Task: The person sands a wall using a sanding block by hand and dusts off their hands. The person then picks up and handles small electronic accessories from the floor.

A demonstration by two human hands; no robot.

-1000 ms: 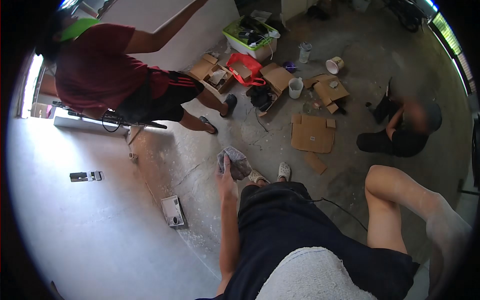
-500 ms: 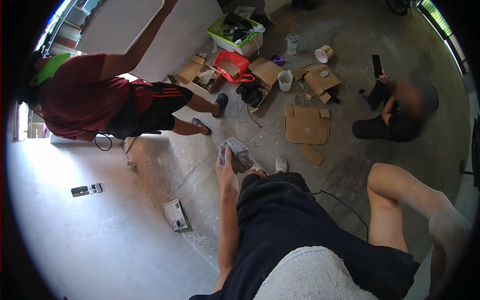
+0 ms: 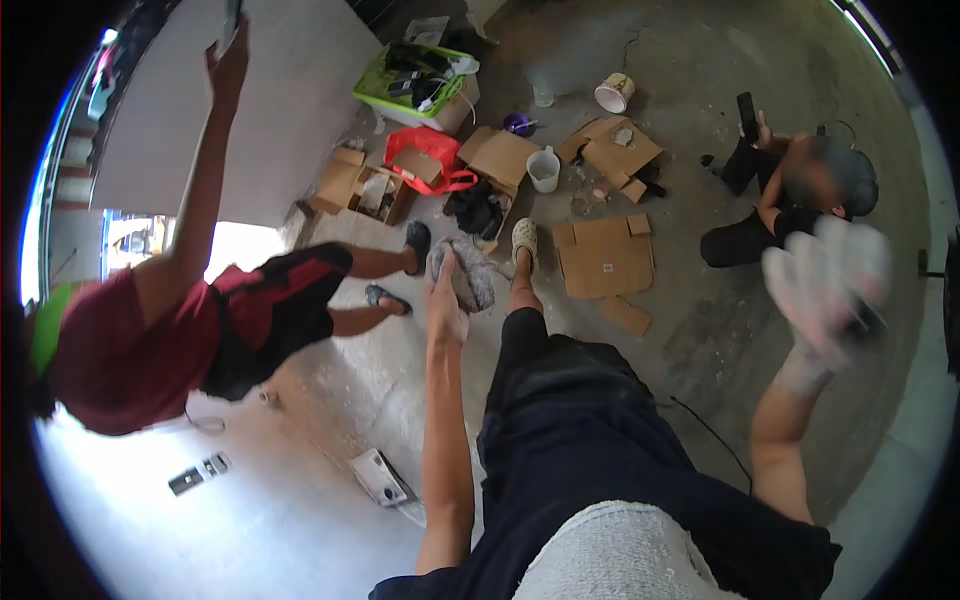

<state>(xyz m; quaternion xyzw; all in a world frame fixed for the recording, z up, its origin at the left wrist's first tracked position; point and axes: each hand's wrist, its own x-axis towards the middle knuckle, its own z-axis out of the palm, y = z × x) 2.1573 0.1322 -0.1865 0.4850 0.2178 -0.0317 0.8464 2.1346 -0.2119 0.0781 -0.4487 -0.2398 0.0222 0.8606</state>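
Observation:
In front of my body, my left hand (image 3: 444, 298) is closed on a grey, dusty, crumpled cloth (image 3: 474, 274), thumb on top. My right hand (image 3: 825, 285) is raised at the far right, whitish with dust and smeared by motion. A small dark thing (image 3: 864, 322) shows at its lower edge; its kind and whether it is gripped cannot be made out. Below the cloth and to its right is my foot in a pale clog (image 3: 524, 238).
Left, a person in a maroon shirt (image 3: 140, 345) reaches up along the wall. Right, another person (image 3: 790, 190) crouches holding a phone (image 3: 747, 117). On the floor are cardboard boxes (image 3: 605, 258), a red bag (image 3: 425, 155), a white bucket (image 3: 543, 169), a green-rimmed bin (image 3: 415, 100) and a tray (image 3: 380, 476).
My right hand has come up into view from the lower right edge. My left hand with the cloth has risen slightly. One foot has stepped forward; the view has shifted.

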